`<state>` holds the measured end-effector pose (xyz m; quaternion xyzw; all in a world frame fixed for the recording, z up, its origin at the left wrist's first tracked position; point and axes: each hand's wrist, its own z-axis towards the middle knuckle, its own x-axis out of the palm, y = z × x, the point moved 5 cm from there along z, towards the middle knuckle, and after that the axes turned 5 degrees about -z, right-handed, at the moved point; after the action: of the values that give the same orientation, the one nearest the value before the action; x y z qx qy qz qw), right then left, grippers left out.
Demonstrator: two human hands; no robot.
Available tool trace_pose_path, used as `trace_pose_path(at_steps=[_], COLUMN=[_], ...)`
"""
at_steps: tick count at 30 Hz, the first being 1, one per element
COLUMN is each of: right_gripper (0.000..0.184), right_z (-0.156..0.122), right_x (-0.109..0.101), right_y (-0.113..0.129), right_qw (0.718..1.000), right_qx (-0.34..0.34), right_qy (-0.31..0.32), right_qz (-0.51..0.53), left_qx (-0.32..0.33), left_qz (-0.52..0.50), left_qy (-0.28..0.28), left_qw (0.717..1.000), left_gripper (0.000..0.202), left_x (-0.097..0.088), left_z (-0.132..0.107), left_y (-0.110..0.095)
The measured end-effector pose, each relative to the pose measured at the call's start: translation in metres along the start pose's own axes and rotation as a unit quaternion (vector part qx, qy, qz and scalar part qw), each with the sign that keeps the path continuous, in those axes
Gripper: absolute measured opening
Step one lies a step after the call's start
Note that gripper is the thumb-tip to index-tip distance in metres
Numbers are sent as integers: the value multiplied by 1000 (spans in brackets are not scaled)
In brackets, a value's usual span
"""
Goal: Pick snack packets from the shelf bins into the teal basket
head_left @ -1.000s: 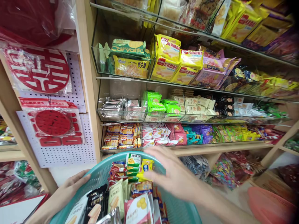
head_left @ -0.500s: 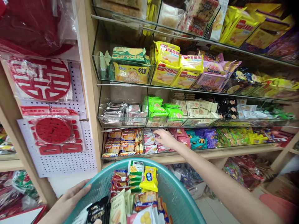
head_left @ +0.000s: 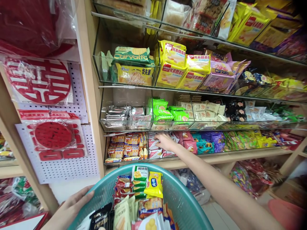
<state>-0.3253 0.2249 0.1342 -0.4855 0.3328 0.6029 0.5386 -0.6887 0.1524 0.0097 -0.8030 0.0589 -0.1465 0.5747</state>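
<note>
My left hand [head_left: 74, 203] grips the left rim of a teal plastic basket [head_left: 189, 195], thumb lying along the edge. Inside the basket are several wrapped snacks: a yellow packet [head_left: 153, 184], a green-and-white packet [head_left: 140, 175], red packets [head_left: 122, 188], cream packets [head_left: 121, 214] and a black packet [head_left: 102, 218]. My right hand [head_left: 166, 142] reaches into the lowest shelf bin, over pink-and-white snack packets [head_left: 154, 154]. Its fingers are bent downward and a little apart, touching or just above the packets; the fingertips are partly hidden, and no packet shows lifted in them.
Left of my right hand lie orange snack packets [head_left: 130, 150]; teal packets [head_left: 203, 145] and purple packets [head_left: 217, 140] lie to its right. A clear shelf front [head_left: 127, 126] runs just above the hand. A wooden post [head_left: 90, 80] stands left, beside red decorations [head_left: 54, 134].
My right hand has shifted slightly left and its fingers have bent further over the pink-and-white packets. My left hand stays on the basket rim. The view has moved a little.
</note>
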Motion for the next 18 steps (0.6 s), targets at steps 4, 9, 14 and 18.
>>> trace_pose_path(at_steps=[4, 9, 14, 18], right_gripper=[26, 28, 20, 20], right_z=[1, 2, 4, 5], right_x=[1, 3, 4, 4], right_y=[1, 3, 4, 4], right_qw=[1000, 1000, 999, 999], right_qx=[4, 13, 16, 17], right_qy=[7, 14, 22, 31], right_qz=[-13, -24, -33, -39], left_qx=[2, -26, -33, -21], left_qz=[-6, -27, -35, -39], left_qy=[1, 15, 18, -6], left_qw=[1000, 999, 999, 999], left_gripper=[40, 40, 42, 47], left_x=[3, 7, 10, 7], left_z=[0, -4, -7, -6], left_y=[-3, -2, -3, -4])
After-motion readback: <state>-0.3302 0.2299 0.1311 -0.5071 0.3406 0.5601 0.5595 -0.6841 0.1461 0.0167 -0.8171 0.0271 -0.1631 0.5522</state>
